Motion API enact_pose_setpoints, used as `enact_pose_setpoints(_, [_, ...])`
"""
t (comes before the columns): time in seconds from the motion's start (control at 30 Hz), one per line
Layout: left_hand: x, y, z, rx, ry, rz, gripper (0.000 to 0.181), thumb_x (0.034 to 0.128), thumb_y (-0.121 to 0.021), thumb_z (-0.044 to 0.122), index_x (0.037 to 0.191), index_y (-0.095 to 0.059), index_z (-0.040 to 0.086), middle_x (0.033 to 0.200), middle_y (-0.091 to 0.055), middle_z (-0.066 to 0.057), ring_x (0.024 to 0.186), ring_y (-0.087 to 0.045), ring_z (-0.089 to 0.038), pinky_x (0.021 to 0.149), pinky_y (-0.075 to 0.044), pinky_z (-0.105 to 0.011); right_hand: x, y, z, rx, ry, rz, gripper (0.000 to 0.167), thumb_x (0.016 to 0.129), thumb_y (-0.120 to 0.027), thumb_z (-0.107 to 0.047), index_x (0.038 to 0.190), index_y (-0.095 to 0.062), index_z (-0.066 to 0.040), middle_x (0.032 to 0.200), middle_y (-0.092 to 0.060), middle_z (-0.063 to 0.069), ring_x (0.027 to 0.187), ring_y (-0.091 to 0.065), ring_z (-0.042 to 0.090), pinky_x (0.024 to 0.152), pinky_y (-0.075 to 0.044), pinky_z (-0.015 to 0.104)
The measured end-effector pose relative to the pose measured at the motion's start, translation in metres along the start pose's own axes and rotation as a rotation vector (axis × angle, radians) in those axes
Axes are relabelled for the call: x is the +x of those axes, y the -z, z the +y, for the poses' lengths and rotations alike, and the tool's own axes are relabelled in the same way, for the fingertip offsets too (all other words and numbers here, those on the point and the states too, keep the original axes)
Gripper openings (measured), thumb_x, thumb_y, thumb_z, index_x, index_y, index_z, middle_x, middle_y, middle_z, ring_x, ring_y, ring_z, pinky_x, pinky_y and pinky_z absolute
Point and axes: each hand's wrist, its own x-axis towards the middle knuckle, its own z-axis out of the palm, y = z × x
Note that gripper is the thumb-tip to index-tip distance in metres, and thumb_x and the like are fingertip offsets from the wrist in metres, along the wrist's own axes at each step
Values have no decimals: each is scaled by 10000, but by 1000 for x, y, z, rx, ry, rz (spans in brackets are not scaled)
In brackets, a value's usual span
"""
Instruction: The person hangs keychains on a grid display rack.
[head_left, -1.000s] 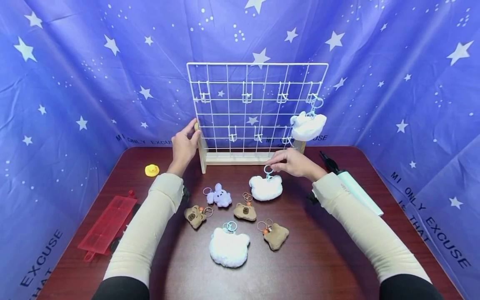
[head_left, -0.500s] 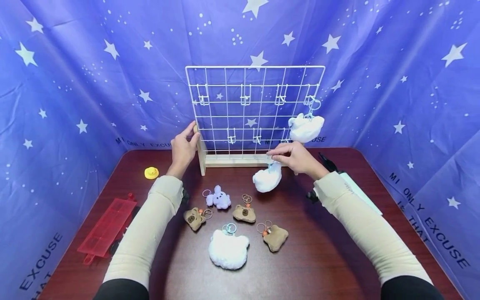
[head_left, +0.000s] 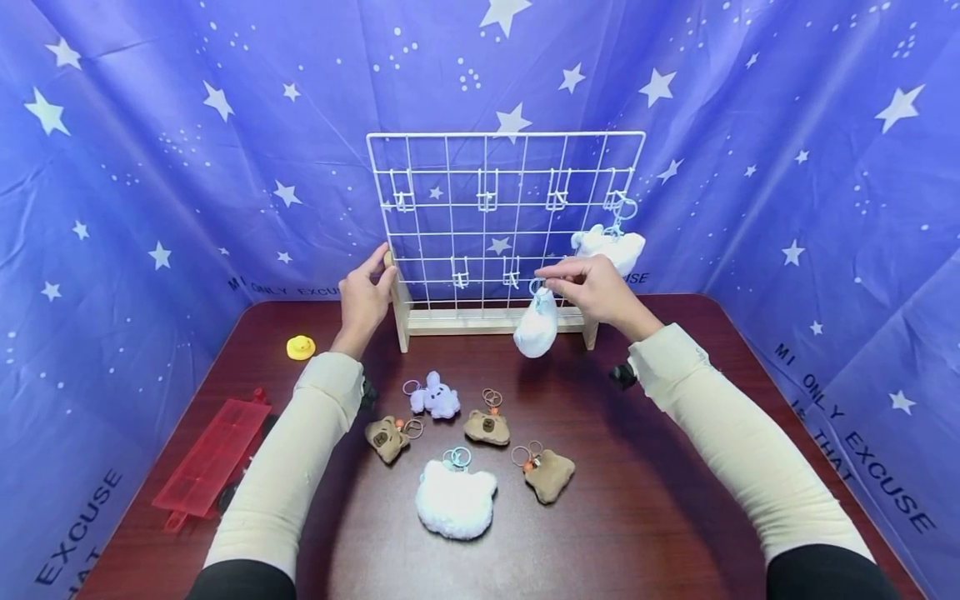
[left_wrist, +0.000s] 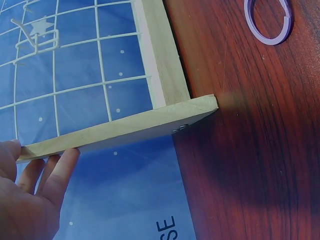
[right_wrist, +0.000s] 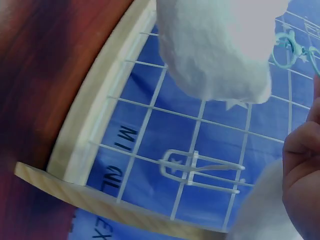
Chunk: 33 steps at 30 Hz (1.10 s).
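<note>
A white wire grid rack [head_left: 504,320] with a wooden frame stands at the back of the table. My left hand [head_left: 363,302] grips its left wooden post [left_wrist: 125,117] between thumb and fingers. In front of the lower right grid, my right hand [head_left: 603,293] pinches the blue ring of a white plush keychain [head_left: 536,332], which dangles above the table, apart from the hooks. The right wrist view shows this plush [right_wrist: 215,55] and its blue clasp [right_wrist: 284,52] close up. Another white plush keychain [head_left: 592,240] hangs from the upper right hook, partly behind my right hand.
Several wire hooks [head_left: 487,200] sit on the grid in two rows. On the table lie a white plush keychain [head_left: 455,500], a purple one [head_left: 437,398] and several brown ones [head_left: 487,428]. A yellow duck [head_left: 301,347] and a red plastic tray [head_left: 213,454] are at left.
My right hand has lifted the white plush keychain from near the tabletop up toward the lower hooks, and the plush has turned sideways. My left hand keeps its grip on the post.
</note>
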Motion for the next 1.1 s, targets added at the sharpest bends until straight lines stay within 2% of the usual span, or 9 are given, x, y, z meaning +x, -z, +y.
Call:
enact_pose_setpoints(0.13, [-1, 1, 1, 2, -5, 2, 444, 973, -705, 232, 1405, -629, 304, 1161, -770, -81, 806, -768, -288, 595, -615, -317, 5, 5, -8, -4, 14, 28, 217, 938, -699, -50, 1139, -773, -17, 813, -684, 135, 567, -442, 52, 497, -365, 194])
enact_pose_setpoints(0.3, [-1, 1, 1, 8, -9, 5, 436, 977, -700, 251, 1403, -630, 310, 1149, -774, -71, 755, -760, -271, 593, -612, -306, 11, 12, -18, -26, 35, 75, 211, 941, -701, -63, 1134, -784, -50, 974, -759, 164, 548, -439, 30, 478, -343, 180])
enact_pose_setpoints(0.43, [-1, 1, 1, 2, -10, 4, 437, 976, -701, 249, 1403, -629, 312, 1148, -774, -77, 735, -755, -269, 582, -608, -292, 16, 18, -27, -69, 51, 128, 206, 928, -709, -53, 1116, -793, -61, 996, -770, 154, 509, -402, 10, 459, -316, 176])
enact_pose_setpoints(0.57, [-1, 2, 1, -4, -4, -1, 440, 979, -698, 247, 1407, -625, 314, 1161, -769, -78, 740, -756, -282, 578, -606, -288, 22, 25, -36, -130, 39, 190, 200, 917, -721, -68, 1097, -806, -94, 970, -769, 124, 514, -413, -3, 464, -326, 175])
enact_pose_setpoints(0.73, [0, 2, 0, 1, -9, 6, 443, 975, -703, 234, 1405, -627, 307, 1152, -772, -71, 758, -757, -286, 617, -620, -349, 29, 32, -45, -164, 3, 267, 185, 926, -721, -104, 1087, -812, -112, 1014, -784, 124, 531, -421, -10, 485, -318, 184])
enact_pose_setpoints(0.9, [0, 1, 0, 13, -17, 8, 445, 976, -702, 243, 1409, -623, 306, 1152, -772, -75, 774, -757, -285, 650, -625, -385, 34, 37, -47, -178, -37, 340, 174, 931, -725, -136, 1075, -820, -158, 890, -774, 88, 544, -424, -7, 498, -324, 191])
enact_pose_setpoints(1.1, [0, 1, 0, 13, -5, 0, 443, 980, -697, 258, 1411, -619, 320, 1179, -763, -73, 788, -761, -283, 636, -624, -366, 38, 42, -47, -190, -56, 373, 171, 932, -723, -145, 1065, -825, -180, 760, -714, 5, 535, -384, 11, 471, -272, 198])
